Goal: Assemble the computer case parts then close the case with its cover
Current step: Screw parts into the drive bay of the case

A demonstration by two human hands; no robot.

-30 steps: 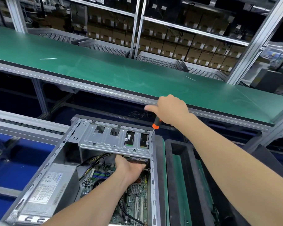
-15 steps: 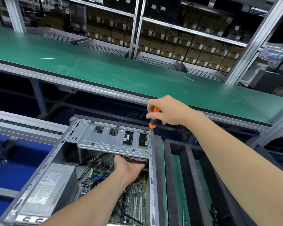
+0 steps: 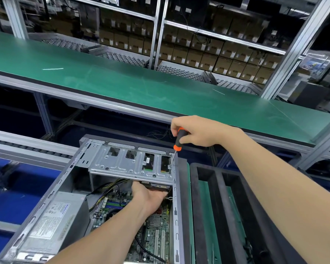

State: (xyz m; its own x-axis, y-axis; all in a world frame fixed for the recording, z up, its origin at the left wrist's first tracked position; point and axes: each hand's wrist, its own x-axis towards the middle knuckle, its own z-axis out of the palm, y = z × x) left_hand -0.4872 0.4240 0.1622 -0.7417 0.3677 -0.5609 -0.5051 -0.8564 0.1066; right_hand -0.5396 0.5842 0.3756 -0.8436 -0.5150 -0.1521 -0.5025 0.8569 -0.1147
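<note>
Bench (image 3: 122, 86): one long green top, running across behind the work
Shelves (image 3: 225, 37) behind it: cardboard boxes (image 3: 194, 58) in rows, too many to count

Case (image 3: 176, 216): one, lying on its side below the bench, cover off. Holds:
- one grey power supply (image 3: 53, 216), near left
- one metal cage (image 3: 122, 162) across the far end, four cut-outs in its top
- one board (image 3: 156, 231) on the floor of the case, cables running over it
- one dark drive (image 3: 156, 185) just under the cage

Tray (image 3: 198, 206): one, black, just right of the case. Two long slots in view, green showing at the bottom of both

Right hand (image 3: 196, 130): above the cage's right end, fingers curled round the screwdriver handle

Left hand (image 3: 151, 197): inside the case, under the cage and against the drive. Fingertips hidden, so cannot tell whether it grips or only props

Screwdriver (image 3: 180, 139): one, black and orange, steeply tilted, tip down on a screw (image 3: 169, 166) at the cage's right edge
</note>
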